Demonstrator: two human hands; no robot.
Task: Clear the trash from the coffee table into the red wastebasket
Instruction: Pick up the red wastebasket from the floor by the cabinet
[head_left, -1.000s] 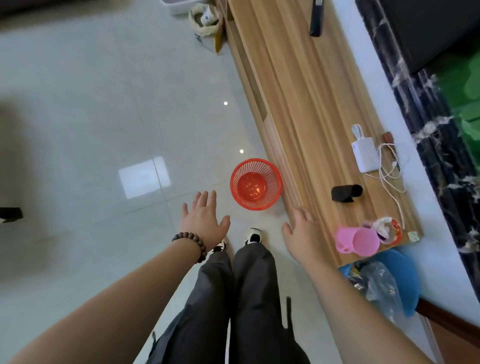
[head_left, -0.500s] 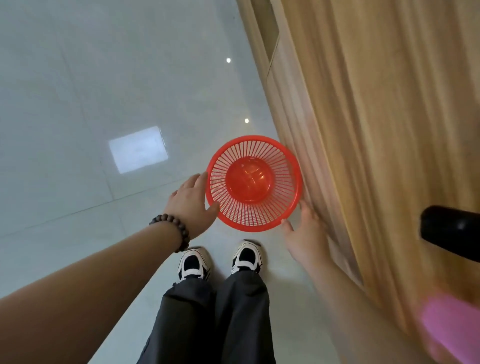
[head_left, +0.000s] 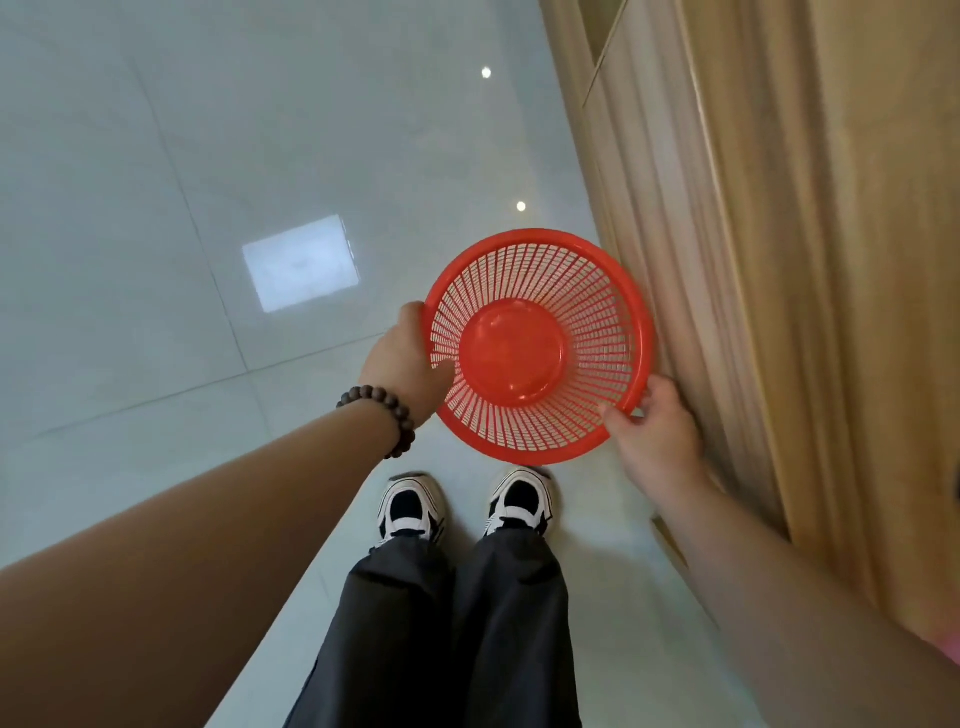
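The red wastebasket (head_left: 587, 291), a round slatted plastic bin, is seen from above beside the wooden coffee table (head_left: 810, 249). Nothing lies inside it. My left hand (head_left: 402, 364), with a bead bracelet on the wrist, grips the basket's left rim. My right hand (head_left: 652, 439) holds the near right rim, thumb over the edge. The table's side and top fill the right of the view; no trash on it is in sight.
Glossy pale tiled floor (head_left: 208, 208) spreads to the left and behind the basket. My two black-and-white shoes (head_left: 410, 512) and dark trousers stand just below the basket. A pink blur (head_left: 948, 647) shows at the right edge.
The view has dropped closer to the basket. Both hands, open beside it before, have closed on its rim, left and right. The table-top items have left the view.
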